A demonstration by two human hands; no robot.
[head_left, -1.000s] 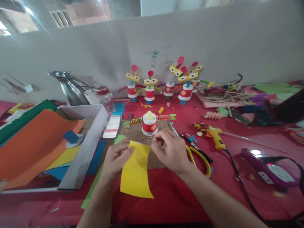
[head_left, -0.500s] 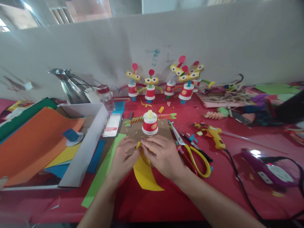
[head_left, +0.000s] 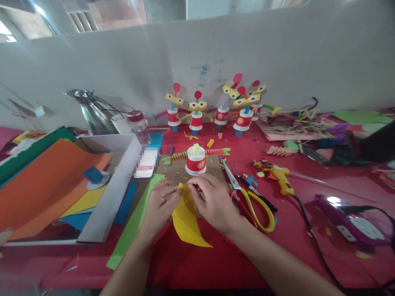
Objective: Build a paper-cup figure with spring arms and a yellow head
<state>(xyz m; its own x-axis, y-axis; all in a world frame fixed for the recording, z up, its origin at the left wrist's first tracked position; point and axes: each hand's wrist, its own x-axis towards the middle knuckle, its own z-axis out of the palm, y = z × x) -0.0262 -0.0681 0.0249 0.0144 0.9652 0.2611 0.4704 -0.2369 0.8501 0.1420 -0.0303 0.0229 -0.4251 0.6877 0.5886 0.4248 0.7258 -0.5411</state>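
Two bare hands work on a sheet of yellow paper (head_left: 187, 224) over the near middle of a red table (head_left: 197, 273). The left hand (head_left: 162, 201) pinches the sheet at its far end between thumb and fingers; the right hand (head_left: 212, 201) curls narrowly at the same end, though whether its fingertips grip the paper cannot be told. The sheet bends toward the near edge. Just beyond the hands, a red-and-white paper cup (head_left: 196, 163) with springy paper arms stands upside down on brown cardboard (head_left: 175, 174). Yellow-handled scissors (head_left: 259, 209) and a glue gun (head_left: 280, 179) lie to the right, a white box (head_left: 114, 193) to the left. Five cup figures (head_left: 196, 120) stand by the far wall (head_left: 129, 61).
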